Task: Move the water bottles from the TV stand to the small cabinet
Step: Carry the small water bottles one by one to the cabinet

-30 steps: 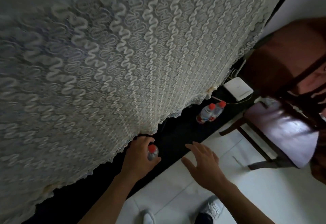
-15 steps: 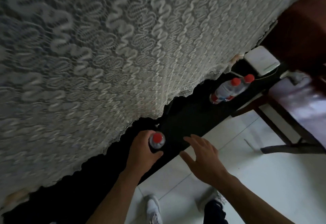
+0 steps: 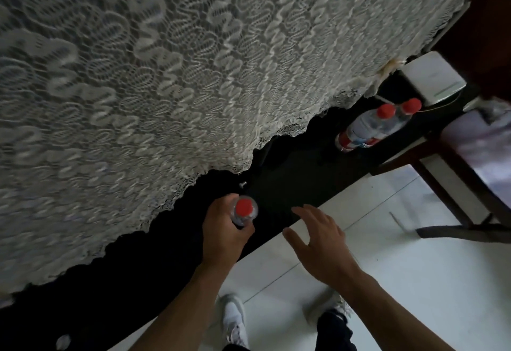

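Observation:
My left hand (image 3: 224, 229) is wrapped around a clear water bottle with a red cap (image 3: 244, 209), held upright over the front of the black TV stand (image 3: 293, 184). My right hand (image 3: 318, 243) hovers beside it with fingers spread and nothing in it, over the stand's front edge. Two more red-capped water bottles (image 3: 370, 126) stand together further right on the stand. The small cabinet is not in sight.
A white lace cloth (image 3: 166, 74) hangs over most of the stand's back. A white box device (image 3: 431, 82) with a cable sits at the right end. A dark wooden chair (image 3: 470, 157) stands on the white tiled floor (image 3: 414, 281) to the right. My shoes show below.
The camera has tilted and moved closer, so the two far bottles and the white box shifted up and right. My left hand keeps its hold on the bottle; the right hand stays spread.

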A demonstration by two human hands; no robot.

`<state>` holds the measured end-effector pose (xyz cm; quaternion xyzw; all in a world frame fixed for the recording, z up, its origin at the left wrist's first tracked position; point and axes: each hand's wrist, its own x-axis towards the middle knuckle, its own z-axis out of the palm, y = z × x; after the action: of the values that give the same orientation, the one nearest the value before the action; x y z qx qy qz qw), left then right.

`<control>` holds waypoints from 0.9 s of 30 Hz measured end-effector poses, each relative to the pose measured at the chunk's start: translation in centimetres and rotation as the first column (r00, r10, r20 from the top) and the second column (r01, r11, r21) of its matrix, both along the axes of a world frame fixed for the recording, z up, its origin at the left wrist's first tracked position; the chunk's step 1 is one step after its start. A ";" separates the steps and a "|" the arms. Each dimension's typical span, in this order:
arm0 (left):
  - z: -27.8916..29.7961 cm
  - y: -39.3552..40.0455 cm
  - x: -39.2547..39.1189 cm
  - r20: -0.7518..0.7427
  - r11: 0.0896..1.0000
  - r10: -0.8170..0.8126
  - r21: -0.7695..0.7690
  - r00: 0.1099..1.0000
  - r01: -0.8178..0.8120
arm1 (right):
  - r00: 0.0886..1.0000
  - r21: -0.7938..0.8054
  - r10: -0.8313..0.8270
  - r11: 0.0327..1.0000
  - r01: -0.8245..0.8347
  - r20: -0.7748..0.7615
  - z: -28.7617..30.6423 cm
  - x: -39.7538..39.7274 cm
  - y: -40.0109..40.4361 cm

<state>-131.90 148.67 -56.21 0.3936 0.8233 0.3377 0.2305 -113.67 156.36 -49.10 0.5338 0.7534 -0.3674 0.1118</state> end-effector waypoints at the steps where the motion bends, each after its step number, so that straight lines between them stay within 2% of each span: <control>1: 0.5 0.1 0.2 -0.009 1.000 -0.008 0.019 1.000 0.009 | 1.000 0.006 -0.002 1.000 0.002 -0.008 0.0 0.1 0.2; 9: 9.0 1.9 1.8 -0.099 0.965 -0.071 0.245 0.993 0.094 | 0.989 -0.009 -0.136 0.991 0.136 -0.062 3.7 1.7 2.0; 18: 22.3 2.7 2.6 -0.086 0.913 -0.143 0.374 0.986 0.165 | 0.926 -0.046 -0.287 0.958 0.284 -0.245 14.3 2.2 2.8; 20: 25.1 2.5 2.8 -0.118 0.903 -0.163 0.383 0.980 0.196 | 0.872 -0.140 -0.376 0.926 0.350 -0.313 16.7 2.0 2.5; 23: 28.9 2.2 2.8 -0.148 0.891 -0.180 0.393 0.972 0.225 | 0.726 -0.350 -0.557 0.827 0.441 -0.402 19.9 2.0 2.1; 25: 31.2 1.8 2.7 -0.159 0.889 -0.172 0.400 0.972 0.223 | 0.638 -0.483 -0.654 0.747 0.457 -0.407 21.7 2.1 1.6; 27: 33.3 1.2 2.6 -0.166 0.885 -0.158 0.414 0.973 0.214 | 0.588 -0.573 -0.720 0.674 0.466 -0.368 23.0 2.2 1.2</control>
<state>-129.32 149.83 -22.93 0.5325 0.7001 0.4612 0.1164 -111.48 157.55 -26.06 0.5870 0.4238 -0.6756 -0.1394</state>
